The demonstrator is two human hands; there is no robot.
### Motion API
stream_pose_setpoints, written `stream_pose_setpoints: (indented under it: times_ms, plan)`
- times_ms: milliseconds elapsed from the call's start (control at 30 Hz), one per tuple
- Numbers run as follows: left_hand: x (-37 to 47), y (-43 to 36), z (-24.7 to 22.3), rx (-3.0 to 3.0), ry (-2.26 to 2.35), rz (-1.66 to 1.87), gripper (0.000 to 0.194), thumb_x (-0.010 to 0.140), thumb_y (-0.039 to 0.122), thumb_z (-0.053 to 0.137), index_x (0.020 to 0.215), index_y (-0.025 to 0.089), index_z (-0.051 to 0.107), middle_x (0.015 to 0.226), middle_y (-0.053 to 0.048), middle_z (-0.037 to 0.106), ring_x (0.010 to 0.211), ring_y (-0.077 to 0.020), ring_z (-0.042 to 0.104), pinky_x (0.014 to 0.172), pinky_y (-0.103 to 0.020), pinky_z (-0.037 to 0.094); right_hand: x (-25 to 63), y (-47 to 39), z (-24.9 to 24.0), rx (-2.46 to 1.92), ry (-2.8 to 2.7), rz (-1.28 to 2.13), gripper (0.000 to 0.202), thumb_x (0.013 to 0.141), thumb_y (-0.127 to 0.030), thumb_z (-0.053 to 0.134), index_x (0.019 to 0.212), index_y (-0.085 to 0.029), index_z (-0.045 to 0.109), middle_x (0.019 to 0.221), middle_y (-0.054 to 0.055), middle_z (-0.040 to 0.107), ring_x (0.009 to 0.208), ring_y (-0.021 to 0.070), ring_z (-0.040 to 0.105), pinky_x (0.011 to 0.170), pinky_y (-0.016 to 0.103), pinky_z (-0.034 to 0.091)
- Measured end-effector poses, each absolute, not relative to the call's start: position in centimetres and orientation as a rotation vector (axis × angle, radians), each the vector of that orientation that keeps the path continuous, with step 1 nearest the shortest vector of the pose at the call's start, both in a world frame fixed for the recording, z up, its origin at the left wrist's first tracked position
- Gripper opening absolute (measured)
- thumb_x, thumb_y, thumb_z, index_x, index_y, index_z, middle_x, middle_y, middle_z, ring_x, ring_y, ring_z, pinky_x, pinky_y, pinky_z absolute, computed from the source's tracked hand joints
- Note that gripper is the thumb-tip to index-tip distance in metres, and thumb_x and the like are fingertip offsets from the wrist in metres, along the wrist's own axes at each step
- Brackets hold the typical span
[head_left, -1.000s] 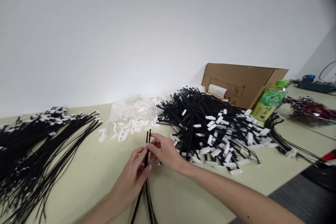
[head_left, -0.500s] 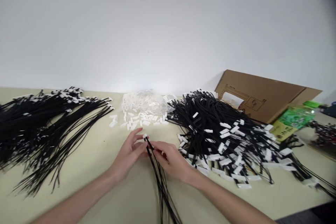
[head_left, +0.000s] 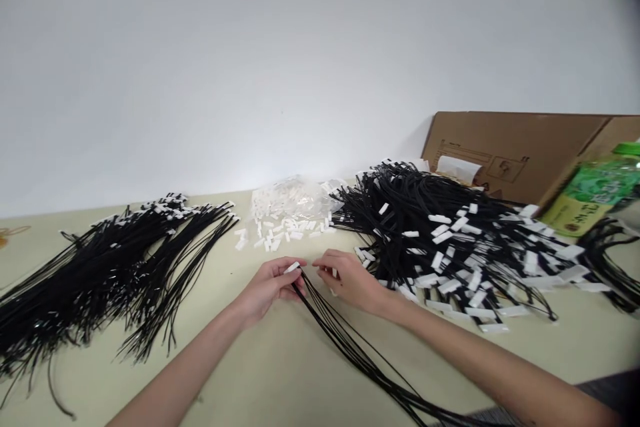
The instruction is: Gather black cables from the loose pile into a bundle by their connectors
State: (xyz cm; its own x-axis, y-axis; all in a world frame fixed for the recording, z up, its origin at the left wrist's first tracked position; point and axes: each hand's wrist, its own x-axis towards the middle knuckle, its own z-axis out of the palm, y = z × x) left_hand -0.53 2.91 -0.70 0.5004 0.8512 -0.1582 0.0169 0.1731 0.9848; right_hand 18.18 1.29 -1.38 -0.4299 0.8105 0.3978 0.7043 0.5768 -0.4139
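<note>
Near the middle of the table, my left hand (head_left: pixel 274 285) pinches a white connector (head_left: pixel 292 267) at the top end of a bundle of thin black cables (head_left: pixel 345 341). The cables hang from it toward the lower right and pass out of view at the bottom. Just right of the connector is my right hand (head_left: pixel 344 277), its fingers curled and a little apart from the cables; whether something small sits between its fingertips cannot be made out.
Loose white connectors (head_left: pixel 277 232) lie before a clear plastic bag (head_left: pixel 295 197). Black cable piles stand left (head_left: pixel 115 267) and right (head_left: pixel 400 213), the right one with white ends. Behind are a cardboard box (head_left: pixel 530 147) and a green-capped bottle (head_left: pixel 590 193).
The view has turned, so the scene sits differently. My right hand has come off the cables and moved slightly right. The connector in my left hand now lies tilted, and the cables trail further right.
</note>
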Motion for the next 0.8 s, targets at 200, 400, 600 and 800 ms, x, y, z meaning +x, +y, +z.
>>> stream_pose_setpoints:
  times_ms: [200, 400, 600, 800]
  plan:
    - [-0.7, 2.7, -0.2, 1.252, 0.795, 0.57, 0.034, 0.075, 0.038, 0.057, 0.099, 0.014, 0.057, 0.074, -0.005, 0.062, 0.071, -0.0183, 0.061, 0.069, -0.033, 0.047, 18.5, 5.2, -1.3, -1.426, -2.329, 0.051, 0.027, 0.075, -0.001, 0.044, 0.098, -0.008, 0.056, 0.096, 0.011, 0.057, 0.089, 0.017, 0.053, 0.08, 0.026, 0.041]
    - [-0.8, 2.6, -0.4, 1.236, 0.754, 0.543, 0.035, 0.076, 0.038, 0.056, 0.101, 0.014, 0.058, 0.08, -0.008, 0.063, 0.074, -0.02, 0.061, 0.067, -0.033, 0.047, 16.4, 7.1, -1.7, -1.522, -2.418, -0.075, 0.034, 0.071, 0.005, 0.041, 0.103, -0.004, 0.051, 0.104, 0.017, 0.052, 0.097, 0.0216, 0.049, 0.082, 0.031, 0.04]
    - [-0.9, 2.8, -0.7, 1.192, 0.708, 0.565, 0.033, 0.076, 0.036, 0.056, 0.1, 0.013, 0.06, 0.078, -0.007, 0.063, 0.073, -0.0189, 0.061, 0.07, -0.033, 0.047, 15.6, 6.3, -1.1, -1.616, -2.463, -0.188, 0.035, 0.07, 0.006, 0.041, 0.103, -0.002, 0.05, 0.102, 0.018, 0.052, 0.098, 0.0239, 0.047, 0.08, 0.03, 0.042]
    - [-0.7, 2.9, -0.7, 1.193, 0.706, 0.545, 0.031, 0.077, 0.036, 0.055, 0.096, 0.011, 0.06, 0.075, -0.008, 0.064, 0.071, -0.0184, 0.061, 0.068, -0.031, 0.047, 16.1, 5.2, -0.6, -1.686, -2.505, -0.272, 0.026, 0.072, 0.004, 0.04, 0.089, -0.007, 0.057, 0.099, 0.016, 0.052, 0.093, 0.0233, 0.049, 0.073, 0.027, 0.044]
